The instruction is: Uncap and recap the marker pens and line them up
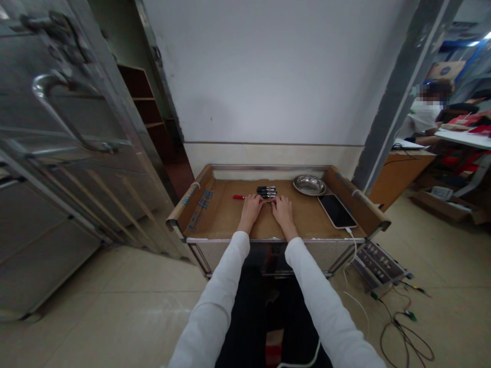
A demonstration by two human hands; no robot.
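Both my hands rest on the brown cardboard top of a metal-framed table (222, 217). My left hand (251, 205) and my right hand (281, 207) lie side by side, fingers stretched toward a small row of black markers (266, 191) just beyond the fingertips. The fingertips meet near the closest marker; whether they pinch it is too small to tell. A red marker (238, 197) lies alone to the left of my left hand. Both arms wear white sleeves.
A steel bowl (309, 184) sits at the table's back right, and a phone (336, 210) lies charging on a white cable at the right. A metal door stands at left, a power strip (378, 263) and cables on the floor at right. A person sits at a far desk.
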